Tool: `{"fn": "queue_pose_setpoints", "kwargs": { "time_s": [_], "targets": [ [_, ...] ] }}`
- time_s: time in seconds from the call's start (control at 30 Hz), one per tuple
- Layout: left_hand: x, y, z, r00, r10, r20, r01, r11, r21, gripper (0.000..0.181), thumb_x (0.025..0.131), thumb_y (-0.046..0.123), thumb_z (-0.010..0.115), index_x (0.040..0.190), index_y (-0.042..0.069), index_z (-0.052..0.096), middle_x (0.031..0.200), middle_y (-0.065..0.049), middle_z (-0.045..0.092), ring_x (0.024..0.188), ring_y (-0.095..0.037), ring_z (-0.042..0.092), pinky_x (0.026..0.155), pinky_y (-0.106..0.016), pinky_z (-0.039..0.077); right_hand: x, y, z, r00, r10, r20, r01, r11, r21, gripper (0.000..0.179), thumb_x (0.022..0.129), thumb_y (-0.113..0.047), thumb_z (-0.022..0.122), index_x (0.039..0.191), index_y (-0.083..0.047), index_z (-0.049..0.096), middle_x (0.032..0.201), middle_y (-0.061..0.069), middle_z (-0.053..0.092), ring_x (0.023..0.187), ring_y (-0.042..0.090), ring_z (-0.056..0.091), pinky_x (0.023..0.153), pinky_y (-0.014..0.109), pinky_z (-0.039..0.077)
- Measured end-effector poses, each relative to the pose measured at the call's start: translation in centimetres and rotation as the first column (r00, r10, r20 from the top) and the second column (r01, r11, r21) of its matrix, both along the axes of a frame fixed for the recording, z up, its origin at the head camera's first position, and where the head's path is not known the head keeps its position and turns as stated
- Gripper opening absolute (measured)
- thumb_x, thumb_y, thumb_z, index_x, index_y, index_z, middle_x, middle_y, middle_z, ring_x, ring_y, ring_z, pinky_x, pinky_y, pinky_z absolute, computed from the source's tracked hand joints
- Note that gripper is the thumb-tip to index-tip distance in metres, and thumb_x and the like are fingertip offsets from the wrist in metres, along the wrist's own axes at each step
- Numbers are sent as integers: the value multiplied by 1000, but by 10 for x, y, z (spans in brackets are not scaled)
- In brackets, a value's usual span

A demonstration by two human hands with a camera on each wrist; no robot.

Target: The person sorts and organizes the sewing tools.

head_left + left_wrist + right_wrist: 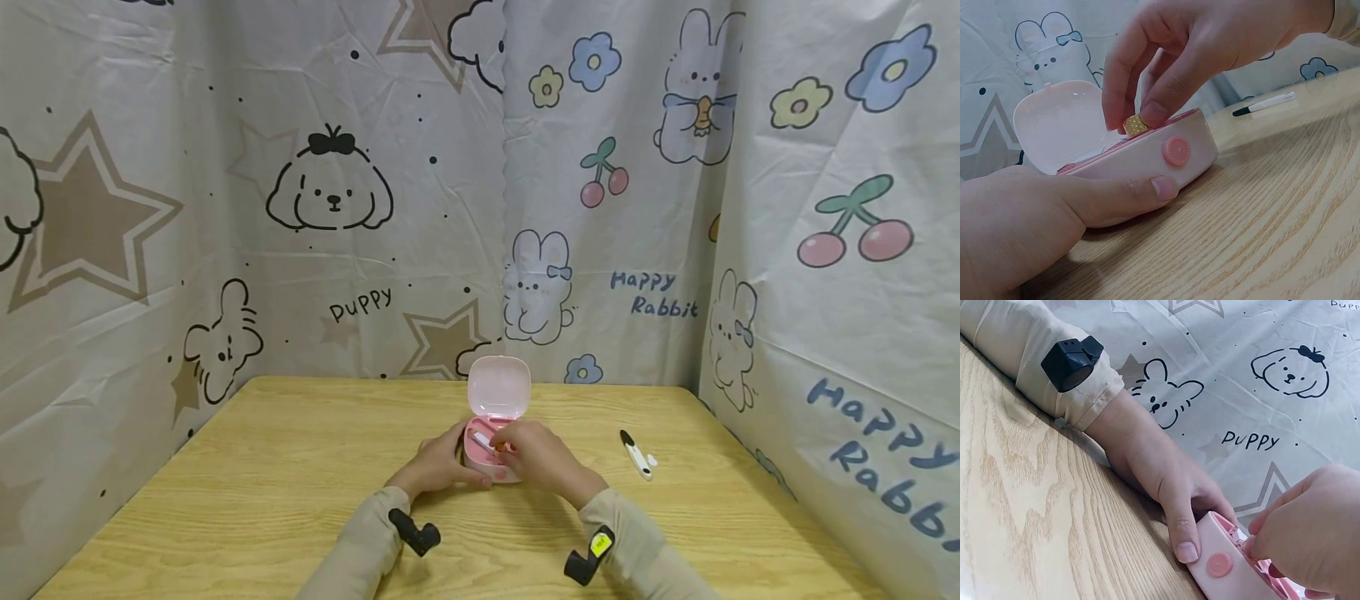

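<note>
A small pink box [501,474] stands on the table with its hinged lid [499,387] raised. My left hand [437,463] grips its left side, the thumb along the front wall below a round pink button [1176,151]. Above the box's right part, my right hand [546,455] pinches a small gold dimpled thimble [1135,125] between thumb and fingers, at the level of the rim. A white stick-like item [482,440] lies inside the box on the left. The rest of the contents is mostly hidden by the right hand.
On the table [315,467] to the right lies a slim white tool with a black end [636,455], with a small white piece [652,460] beside it. Patterned curtains [360,250] close off the back and both sides.
</note>
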State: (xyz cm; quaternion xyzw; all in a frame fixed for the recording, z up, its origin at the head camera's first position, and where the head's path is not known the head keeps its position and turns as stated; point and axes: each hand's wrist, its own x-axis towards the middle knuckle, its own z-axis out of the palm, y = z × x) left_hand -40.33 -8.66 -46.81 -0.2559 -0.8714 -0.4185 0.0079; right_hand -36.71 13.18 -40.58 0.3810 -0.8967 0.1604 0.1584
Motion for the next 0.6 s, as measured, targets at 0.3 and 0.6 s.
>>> {"fn": "queue_pose_setpoints", "kwargs": {
  "time_s": [0.3, 0.6],
  "targets": [
    [0, -1, 1, 1000, -5, -25, 5, 1000, 5, 108, 72, 52, 93, 160, 21, 38, 159, 0, 44, 145, -25, 39, 109, -66, 20, -2, -2, -3, 1000, -2, 22, 1, 1000, 15, 11, 92, -1, 77, 102, -6, 78, 93, -1, 73, 83, 13, 63, 77, 33, 56],
    [2, -1, 2, 1000, -5, -25, 5, 1000, 8, 107, 74, 50, 92, 160, 18, 38, 159, -2, 44, 145, -26, 39, 108, -65, 21, -1, -2, -3, 999, -4, 41, 3, 1000, 20, 12, 92, 0, 76, 103, -6, 78, 95, 0, 73, 84, 13, 63, 78, 34, 56]
  ]
}}
